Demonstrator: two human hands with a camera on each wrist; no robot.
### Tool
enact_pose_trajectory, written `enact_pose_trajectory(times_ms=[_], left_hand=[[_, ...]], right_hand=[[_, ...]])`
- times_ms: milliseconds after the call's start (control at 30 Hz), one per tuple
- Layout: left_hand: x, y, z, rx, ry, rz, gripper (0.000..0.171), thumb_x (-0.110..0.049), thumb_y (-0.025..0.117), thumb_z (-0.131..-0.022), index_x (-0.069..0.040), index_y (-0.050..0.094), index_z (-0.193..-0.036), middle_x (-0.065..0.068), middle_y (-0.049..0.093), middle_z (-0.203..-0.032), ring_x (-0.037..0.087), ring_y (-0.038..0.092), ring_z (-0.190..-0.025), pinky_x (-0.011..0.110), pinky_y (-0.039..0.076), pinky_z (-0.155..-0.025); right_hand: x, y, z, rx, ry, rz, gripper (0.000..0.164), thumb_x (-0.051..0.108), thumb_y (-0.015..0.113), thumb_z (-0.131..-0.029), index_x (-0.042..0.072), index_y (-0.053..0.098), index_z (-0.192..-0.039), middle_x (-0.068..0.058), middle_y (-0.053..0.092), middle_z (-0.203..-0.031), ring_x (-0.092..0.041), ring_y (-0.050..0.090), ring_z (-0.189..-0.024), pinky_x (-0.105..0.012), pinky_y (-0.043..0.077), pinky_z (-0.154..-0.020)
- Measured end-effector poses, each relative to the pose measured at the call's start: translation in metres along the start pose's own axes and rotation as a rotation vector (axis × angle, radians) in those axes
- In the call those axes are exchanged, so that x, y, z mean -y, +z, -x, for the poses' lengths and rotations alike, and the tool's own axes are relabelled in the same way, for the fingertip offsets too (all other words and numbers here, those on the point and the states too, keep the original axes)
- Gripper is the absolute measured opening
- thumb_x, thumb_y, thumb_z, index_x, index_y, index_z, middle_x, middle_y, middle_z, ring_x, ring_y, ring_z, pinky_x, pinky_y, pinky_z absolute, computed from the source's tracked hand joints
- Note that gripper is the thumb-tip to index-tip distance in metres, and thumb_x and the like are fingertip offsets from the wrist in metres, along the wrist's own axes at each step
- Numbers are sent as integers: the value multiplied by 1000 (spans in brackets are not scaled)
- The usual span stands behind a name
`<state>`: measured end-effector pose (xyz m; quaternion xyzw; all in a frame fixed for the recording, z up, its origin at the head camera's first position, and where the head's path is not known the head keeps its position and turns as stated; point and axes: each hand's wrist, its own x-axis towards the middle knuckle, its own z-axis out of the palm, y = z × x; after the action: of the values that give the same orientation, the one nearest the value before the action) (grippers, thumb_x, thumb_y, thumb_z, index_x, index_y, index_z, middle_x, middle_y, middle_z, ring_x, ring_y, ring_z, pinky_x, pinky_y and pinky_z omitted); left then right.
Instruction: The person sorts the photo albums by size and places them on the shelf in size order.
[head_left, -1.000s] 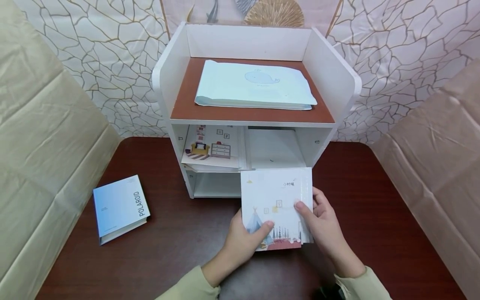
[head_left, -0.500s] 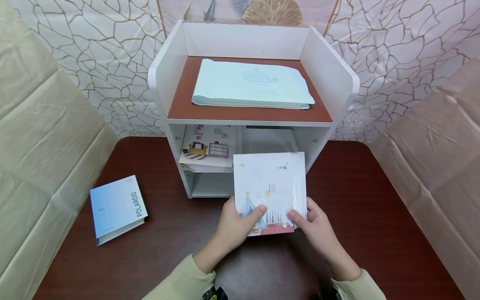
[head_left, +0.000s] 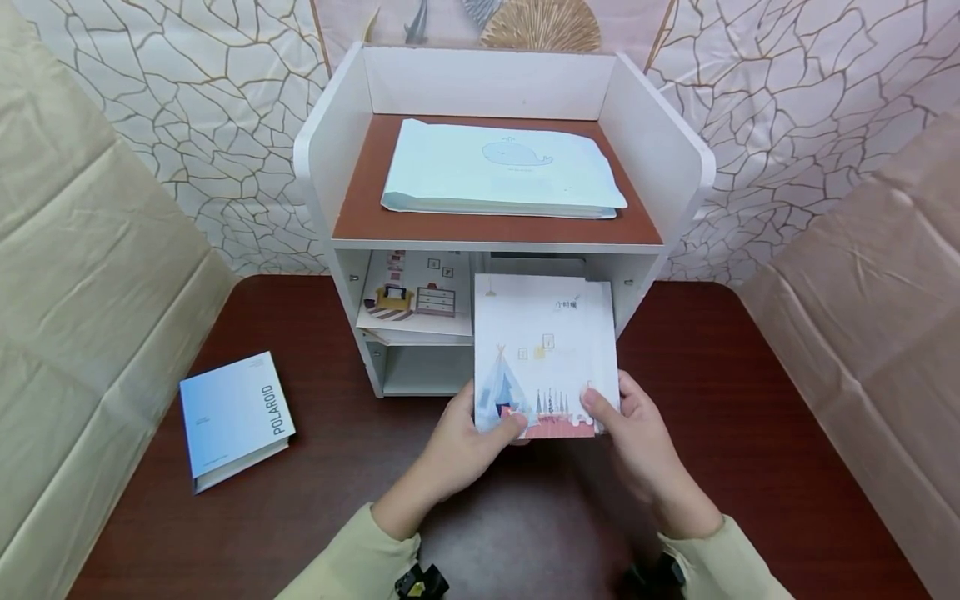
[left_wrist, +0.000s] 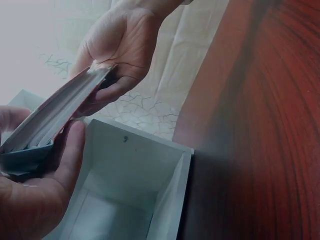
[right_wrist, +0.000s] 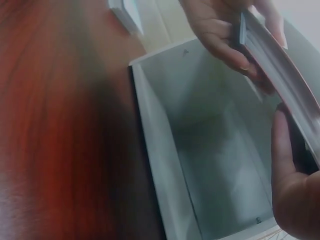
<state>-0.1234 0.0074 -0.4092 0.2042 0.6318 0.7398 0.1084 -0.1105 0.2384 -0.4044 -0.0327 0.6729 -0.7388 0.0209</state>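
Note:
A white photo album (head_left: 543, 342) with a blue tent and pink ground on its cover lies between my two hands, cover up. My left hand (head_left: 465, 446) grips its lower left corner, thumb on top. On the lower right, my right hand (head_left: 637, 433) pinches the edge with its thumb on the cover and fingers beneath. The album's far edge overlaps the right half of the middle level of a white shelf unit (head_left: 491, 87). Page edges of the album (left_wrist: 65, 105) show between its covers in the left wrist view.
Another illustrated album (head_left: 416, 296) lies on the middle level's left side. A pale blue album with a whale (head_left: 517, 175) rests on the brown top. At the left of the dark wooden table (head_left: 330, 500) is a blue POLAROID book (head_left: 236, 417).
Both hands have carried the album forward, toward the middle shelf opening. Its loose right edge has been squared up, and the right hand has shifted its grip toward the lower right corner.

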Motion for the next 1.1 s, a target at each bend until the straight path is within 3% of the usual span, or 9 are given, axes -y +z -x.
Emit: enact_pose_trajectory(times_ms=[267,533,633,733,967,1100], left_hand=[[-10,-8,-4,90,13,170,41,-1,57,-96,0,44,-135,21,58,-121,31,64,-103,44,54,-83],[-10,-6,-8,14,-51,263,35,-7,56,-98,4,46,-130,24,60,-119,44,62,-103,47,53,-84],[-11,-4,-8,-8,-74,267,34,-8,55,-99,4,47,-130,24,60,-119,44,62,-102,47,53,-84],[-13,-2,-8,-17,-87,268,36,-10,56,-99,3,47,-131,23,60,-120,41,64,-100,45,53,-85],[-20,0,-8,-16,-111,296,39,-17,57,-99,2,46,-132,23,60,-120,36,66,-98,44,52,-86],[-22,-1,-7,-4,-117,330,39,-17,55,-100,2,45,-132,26,61,-119,37,66,-100,46,51,-87]], right_hand=[[13,2,-13,-32,56,-93,45,18,59,-98,4,40,-136,-7,69,-108,-15,68,-87,-27,55,-71],[19,6,-21,-75,158,-80,56,30,62,-96,-3,39,-135,-6,70,-102,-12,67,-85,-28,56,-71],[19,6,-20,-80,159,-77,57,31,62,-96,-4,39,-135,-6,69,-104,-12,67,-85,-29,56,-73],[18,4,-17,-36,128,-126,53,27,59,-98,-3,36,-135,-7,67,-107,-14,67,-88,-32,56,-77],[14,-6,-6,202,32,-225,34,6,48,-102,1,36,-133,-13,66,-110,-27,69,-90,-44,55,-80],[12,-7,-5,199,6,-203,37,3,50,-100,-3,37,-134,-15,65,-113,-28,69,-93,-44,53,-83]])
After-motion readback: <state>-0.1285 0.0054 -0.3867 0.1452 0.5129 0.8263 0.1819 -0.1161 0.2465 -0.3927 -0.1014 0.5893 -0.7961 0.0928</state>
